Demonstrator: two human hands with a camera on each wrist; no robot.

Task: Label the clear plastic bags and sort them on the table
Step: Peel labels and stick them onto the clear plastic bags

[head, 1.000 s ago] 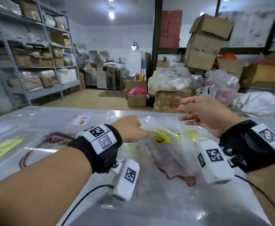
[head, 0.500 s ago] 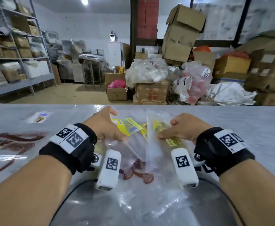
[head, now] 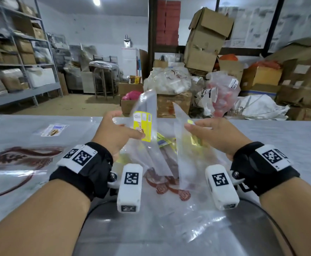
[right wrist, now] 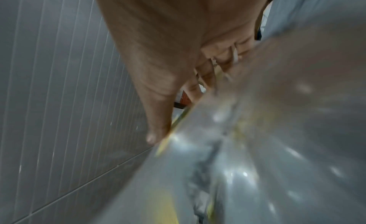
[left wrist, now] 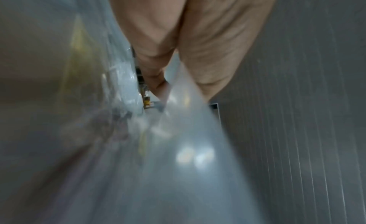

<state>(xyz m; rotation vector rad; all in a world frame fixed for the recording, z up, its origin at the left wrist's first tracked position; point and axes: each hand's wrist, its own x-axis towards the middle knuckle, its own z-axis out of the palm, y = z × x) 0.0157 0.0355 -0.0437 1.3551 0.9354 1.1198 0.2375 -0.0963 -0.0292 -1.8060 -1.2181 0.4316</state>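
Head view: a heap of clear plastic bags (head: 188, 215) lies on the grey tabletop (head: 280, 137) nearest the person — crinkled, reddish prints showing through. Above it, the left hand (head: 114, 133) pinches a raised bag (head: 147, 108) bearing a yellow label (head: 142, 126); the right hand (head: 212, 133) pinches another upright bag (head: 184, 154).

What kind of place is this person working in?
Most likely a storeroom or small warehouse used for packing. Metal shelves hold boxes, cardboard boxes are stacked at the back, and stuffed plastic sacks sit on the floor beyond the table.
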